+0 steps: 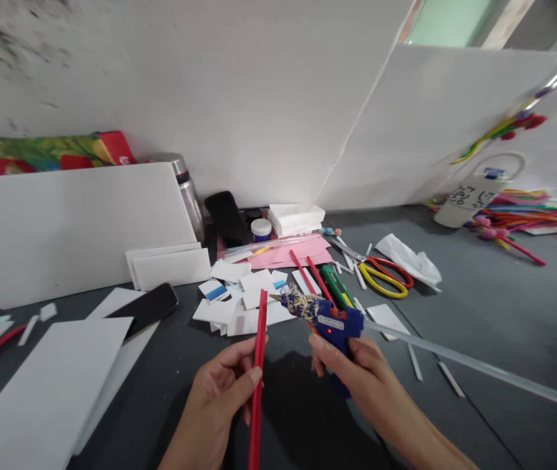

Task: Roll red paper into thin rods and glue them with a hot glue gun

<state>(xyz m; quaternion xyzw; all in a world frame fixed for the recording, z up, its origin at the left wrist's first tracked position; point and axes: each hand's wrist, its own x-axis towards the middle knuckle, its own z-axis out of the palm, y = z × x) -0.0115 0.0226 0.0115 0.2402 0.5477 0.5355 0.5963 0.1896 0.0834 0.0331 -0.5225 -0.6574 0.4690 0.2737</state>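
Hands: Two at work here, both bare, reaching over the dark table [503, 294].
Left hand: Here's the left hand [217, 395], pinching the red strip [261, 329], thumb across its face, fingers curled behind, a narrow, closed hold.
Right hand: And the right hand [357, 369], wrapped round the handle of the blue glue gun [336, 323], a full, closed grip, forearm slanting in from the lower right.
Red strips: Three by this pair: one in the hand, standing nearly vertical in my view, long, straight and ridged; two loose strips [312, 275] lying beyond the gun.
Glue gun: Just one, smooth blue plastic behind, crusty pale flecks on the front; its metal nozzle points left, just beside the strip's upper end. One red light glowing!
Glue stick: One, long and translucent, trailing from the gun's back out to the right.
White pieces: Flat, overlapping cards [254, 287], too many to count, two showing blue patches.
Cutting tools: One green knife [338, 287] behind the gun, and silver scissor blades [347, 250] with yellow and red loops.
Soft stuff: One crumpled white tissue [410, 261], right of the loops.
Bottles: Two: shiny metal bottle [191, 202] at left, pale bottle [469, 199] with a looped handle at right.
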